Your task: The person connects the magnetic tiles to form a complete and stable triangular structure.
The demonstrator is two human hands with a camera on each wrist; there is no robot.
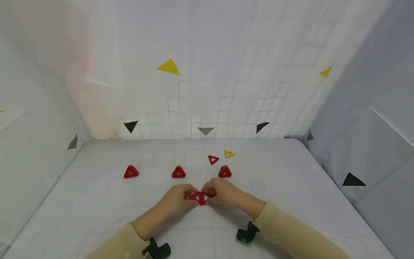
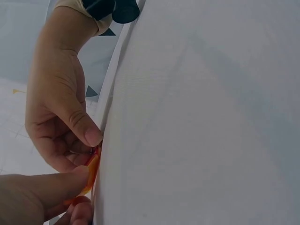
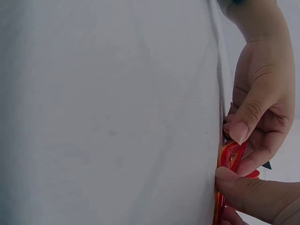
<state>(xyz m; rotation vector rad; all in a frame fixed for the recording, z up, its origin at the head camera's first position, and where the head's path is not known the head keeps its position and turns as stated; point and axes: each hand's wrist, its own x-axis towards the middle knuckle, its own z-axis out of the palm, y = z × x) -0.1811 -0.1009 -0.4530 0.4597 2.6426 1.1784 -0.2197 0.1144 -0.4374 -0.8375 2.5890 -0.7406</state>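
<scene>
Near the middle of the table, my left hand (image 1: 178, 198) pinches a red open-centred triangle tile (image 1: 195, 196) between thumb and fingers. My right hand (image 1: 224, 193) pinches a second red triangle tile (image 1: 207, 196), and the two tiles meet edge to edge between the hands. In the right wrist view, red tile pieces (image 3: 230, 153) show between the fingertips of both hands. An orange-looking tile edge (image 2: 93, 169) appears there in the left wrist view. Fingers hide part of the tiles.
Beyond the hands, red pyramid-shaped pieces stand at left (image 1: 131, 172), centre (image 1: 179, 172) and right (image 1: 225, 172). Farther back lie a flat red triangle (image 1: 213, 159) and a yellow triangle (image 1: 229, 153). White cloth walls (image 1: 207, 100) surround the white table (image 1: 278, 162).
</scene>
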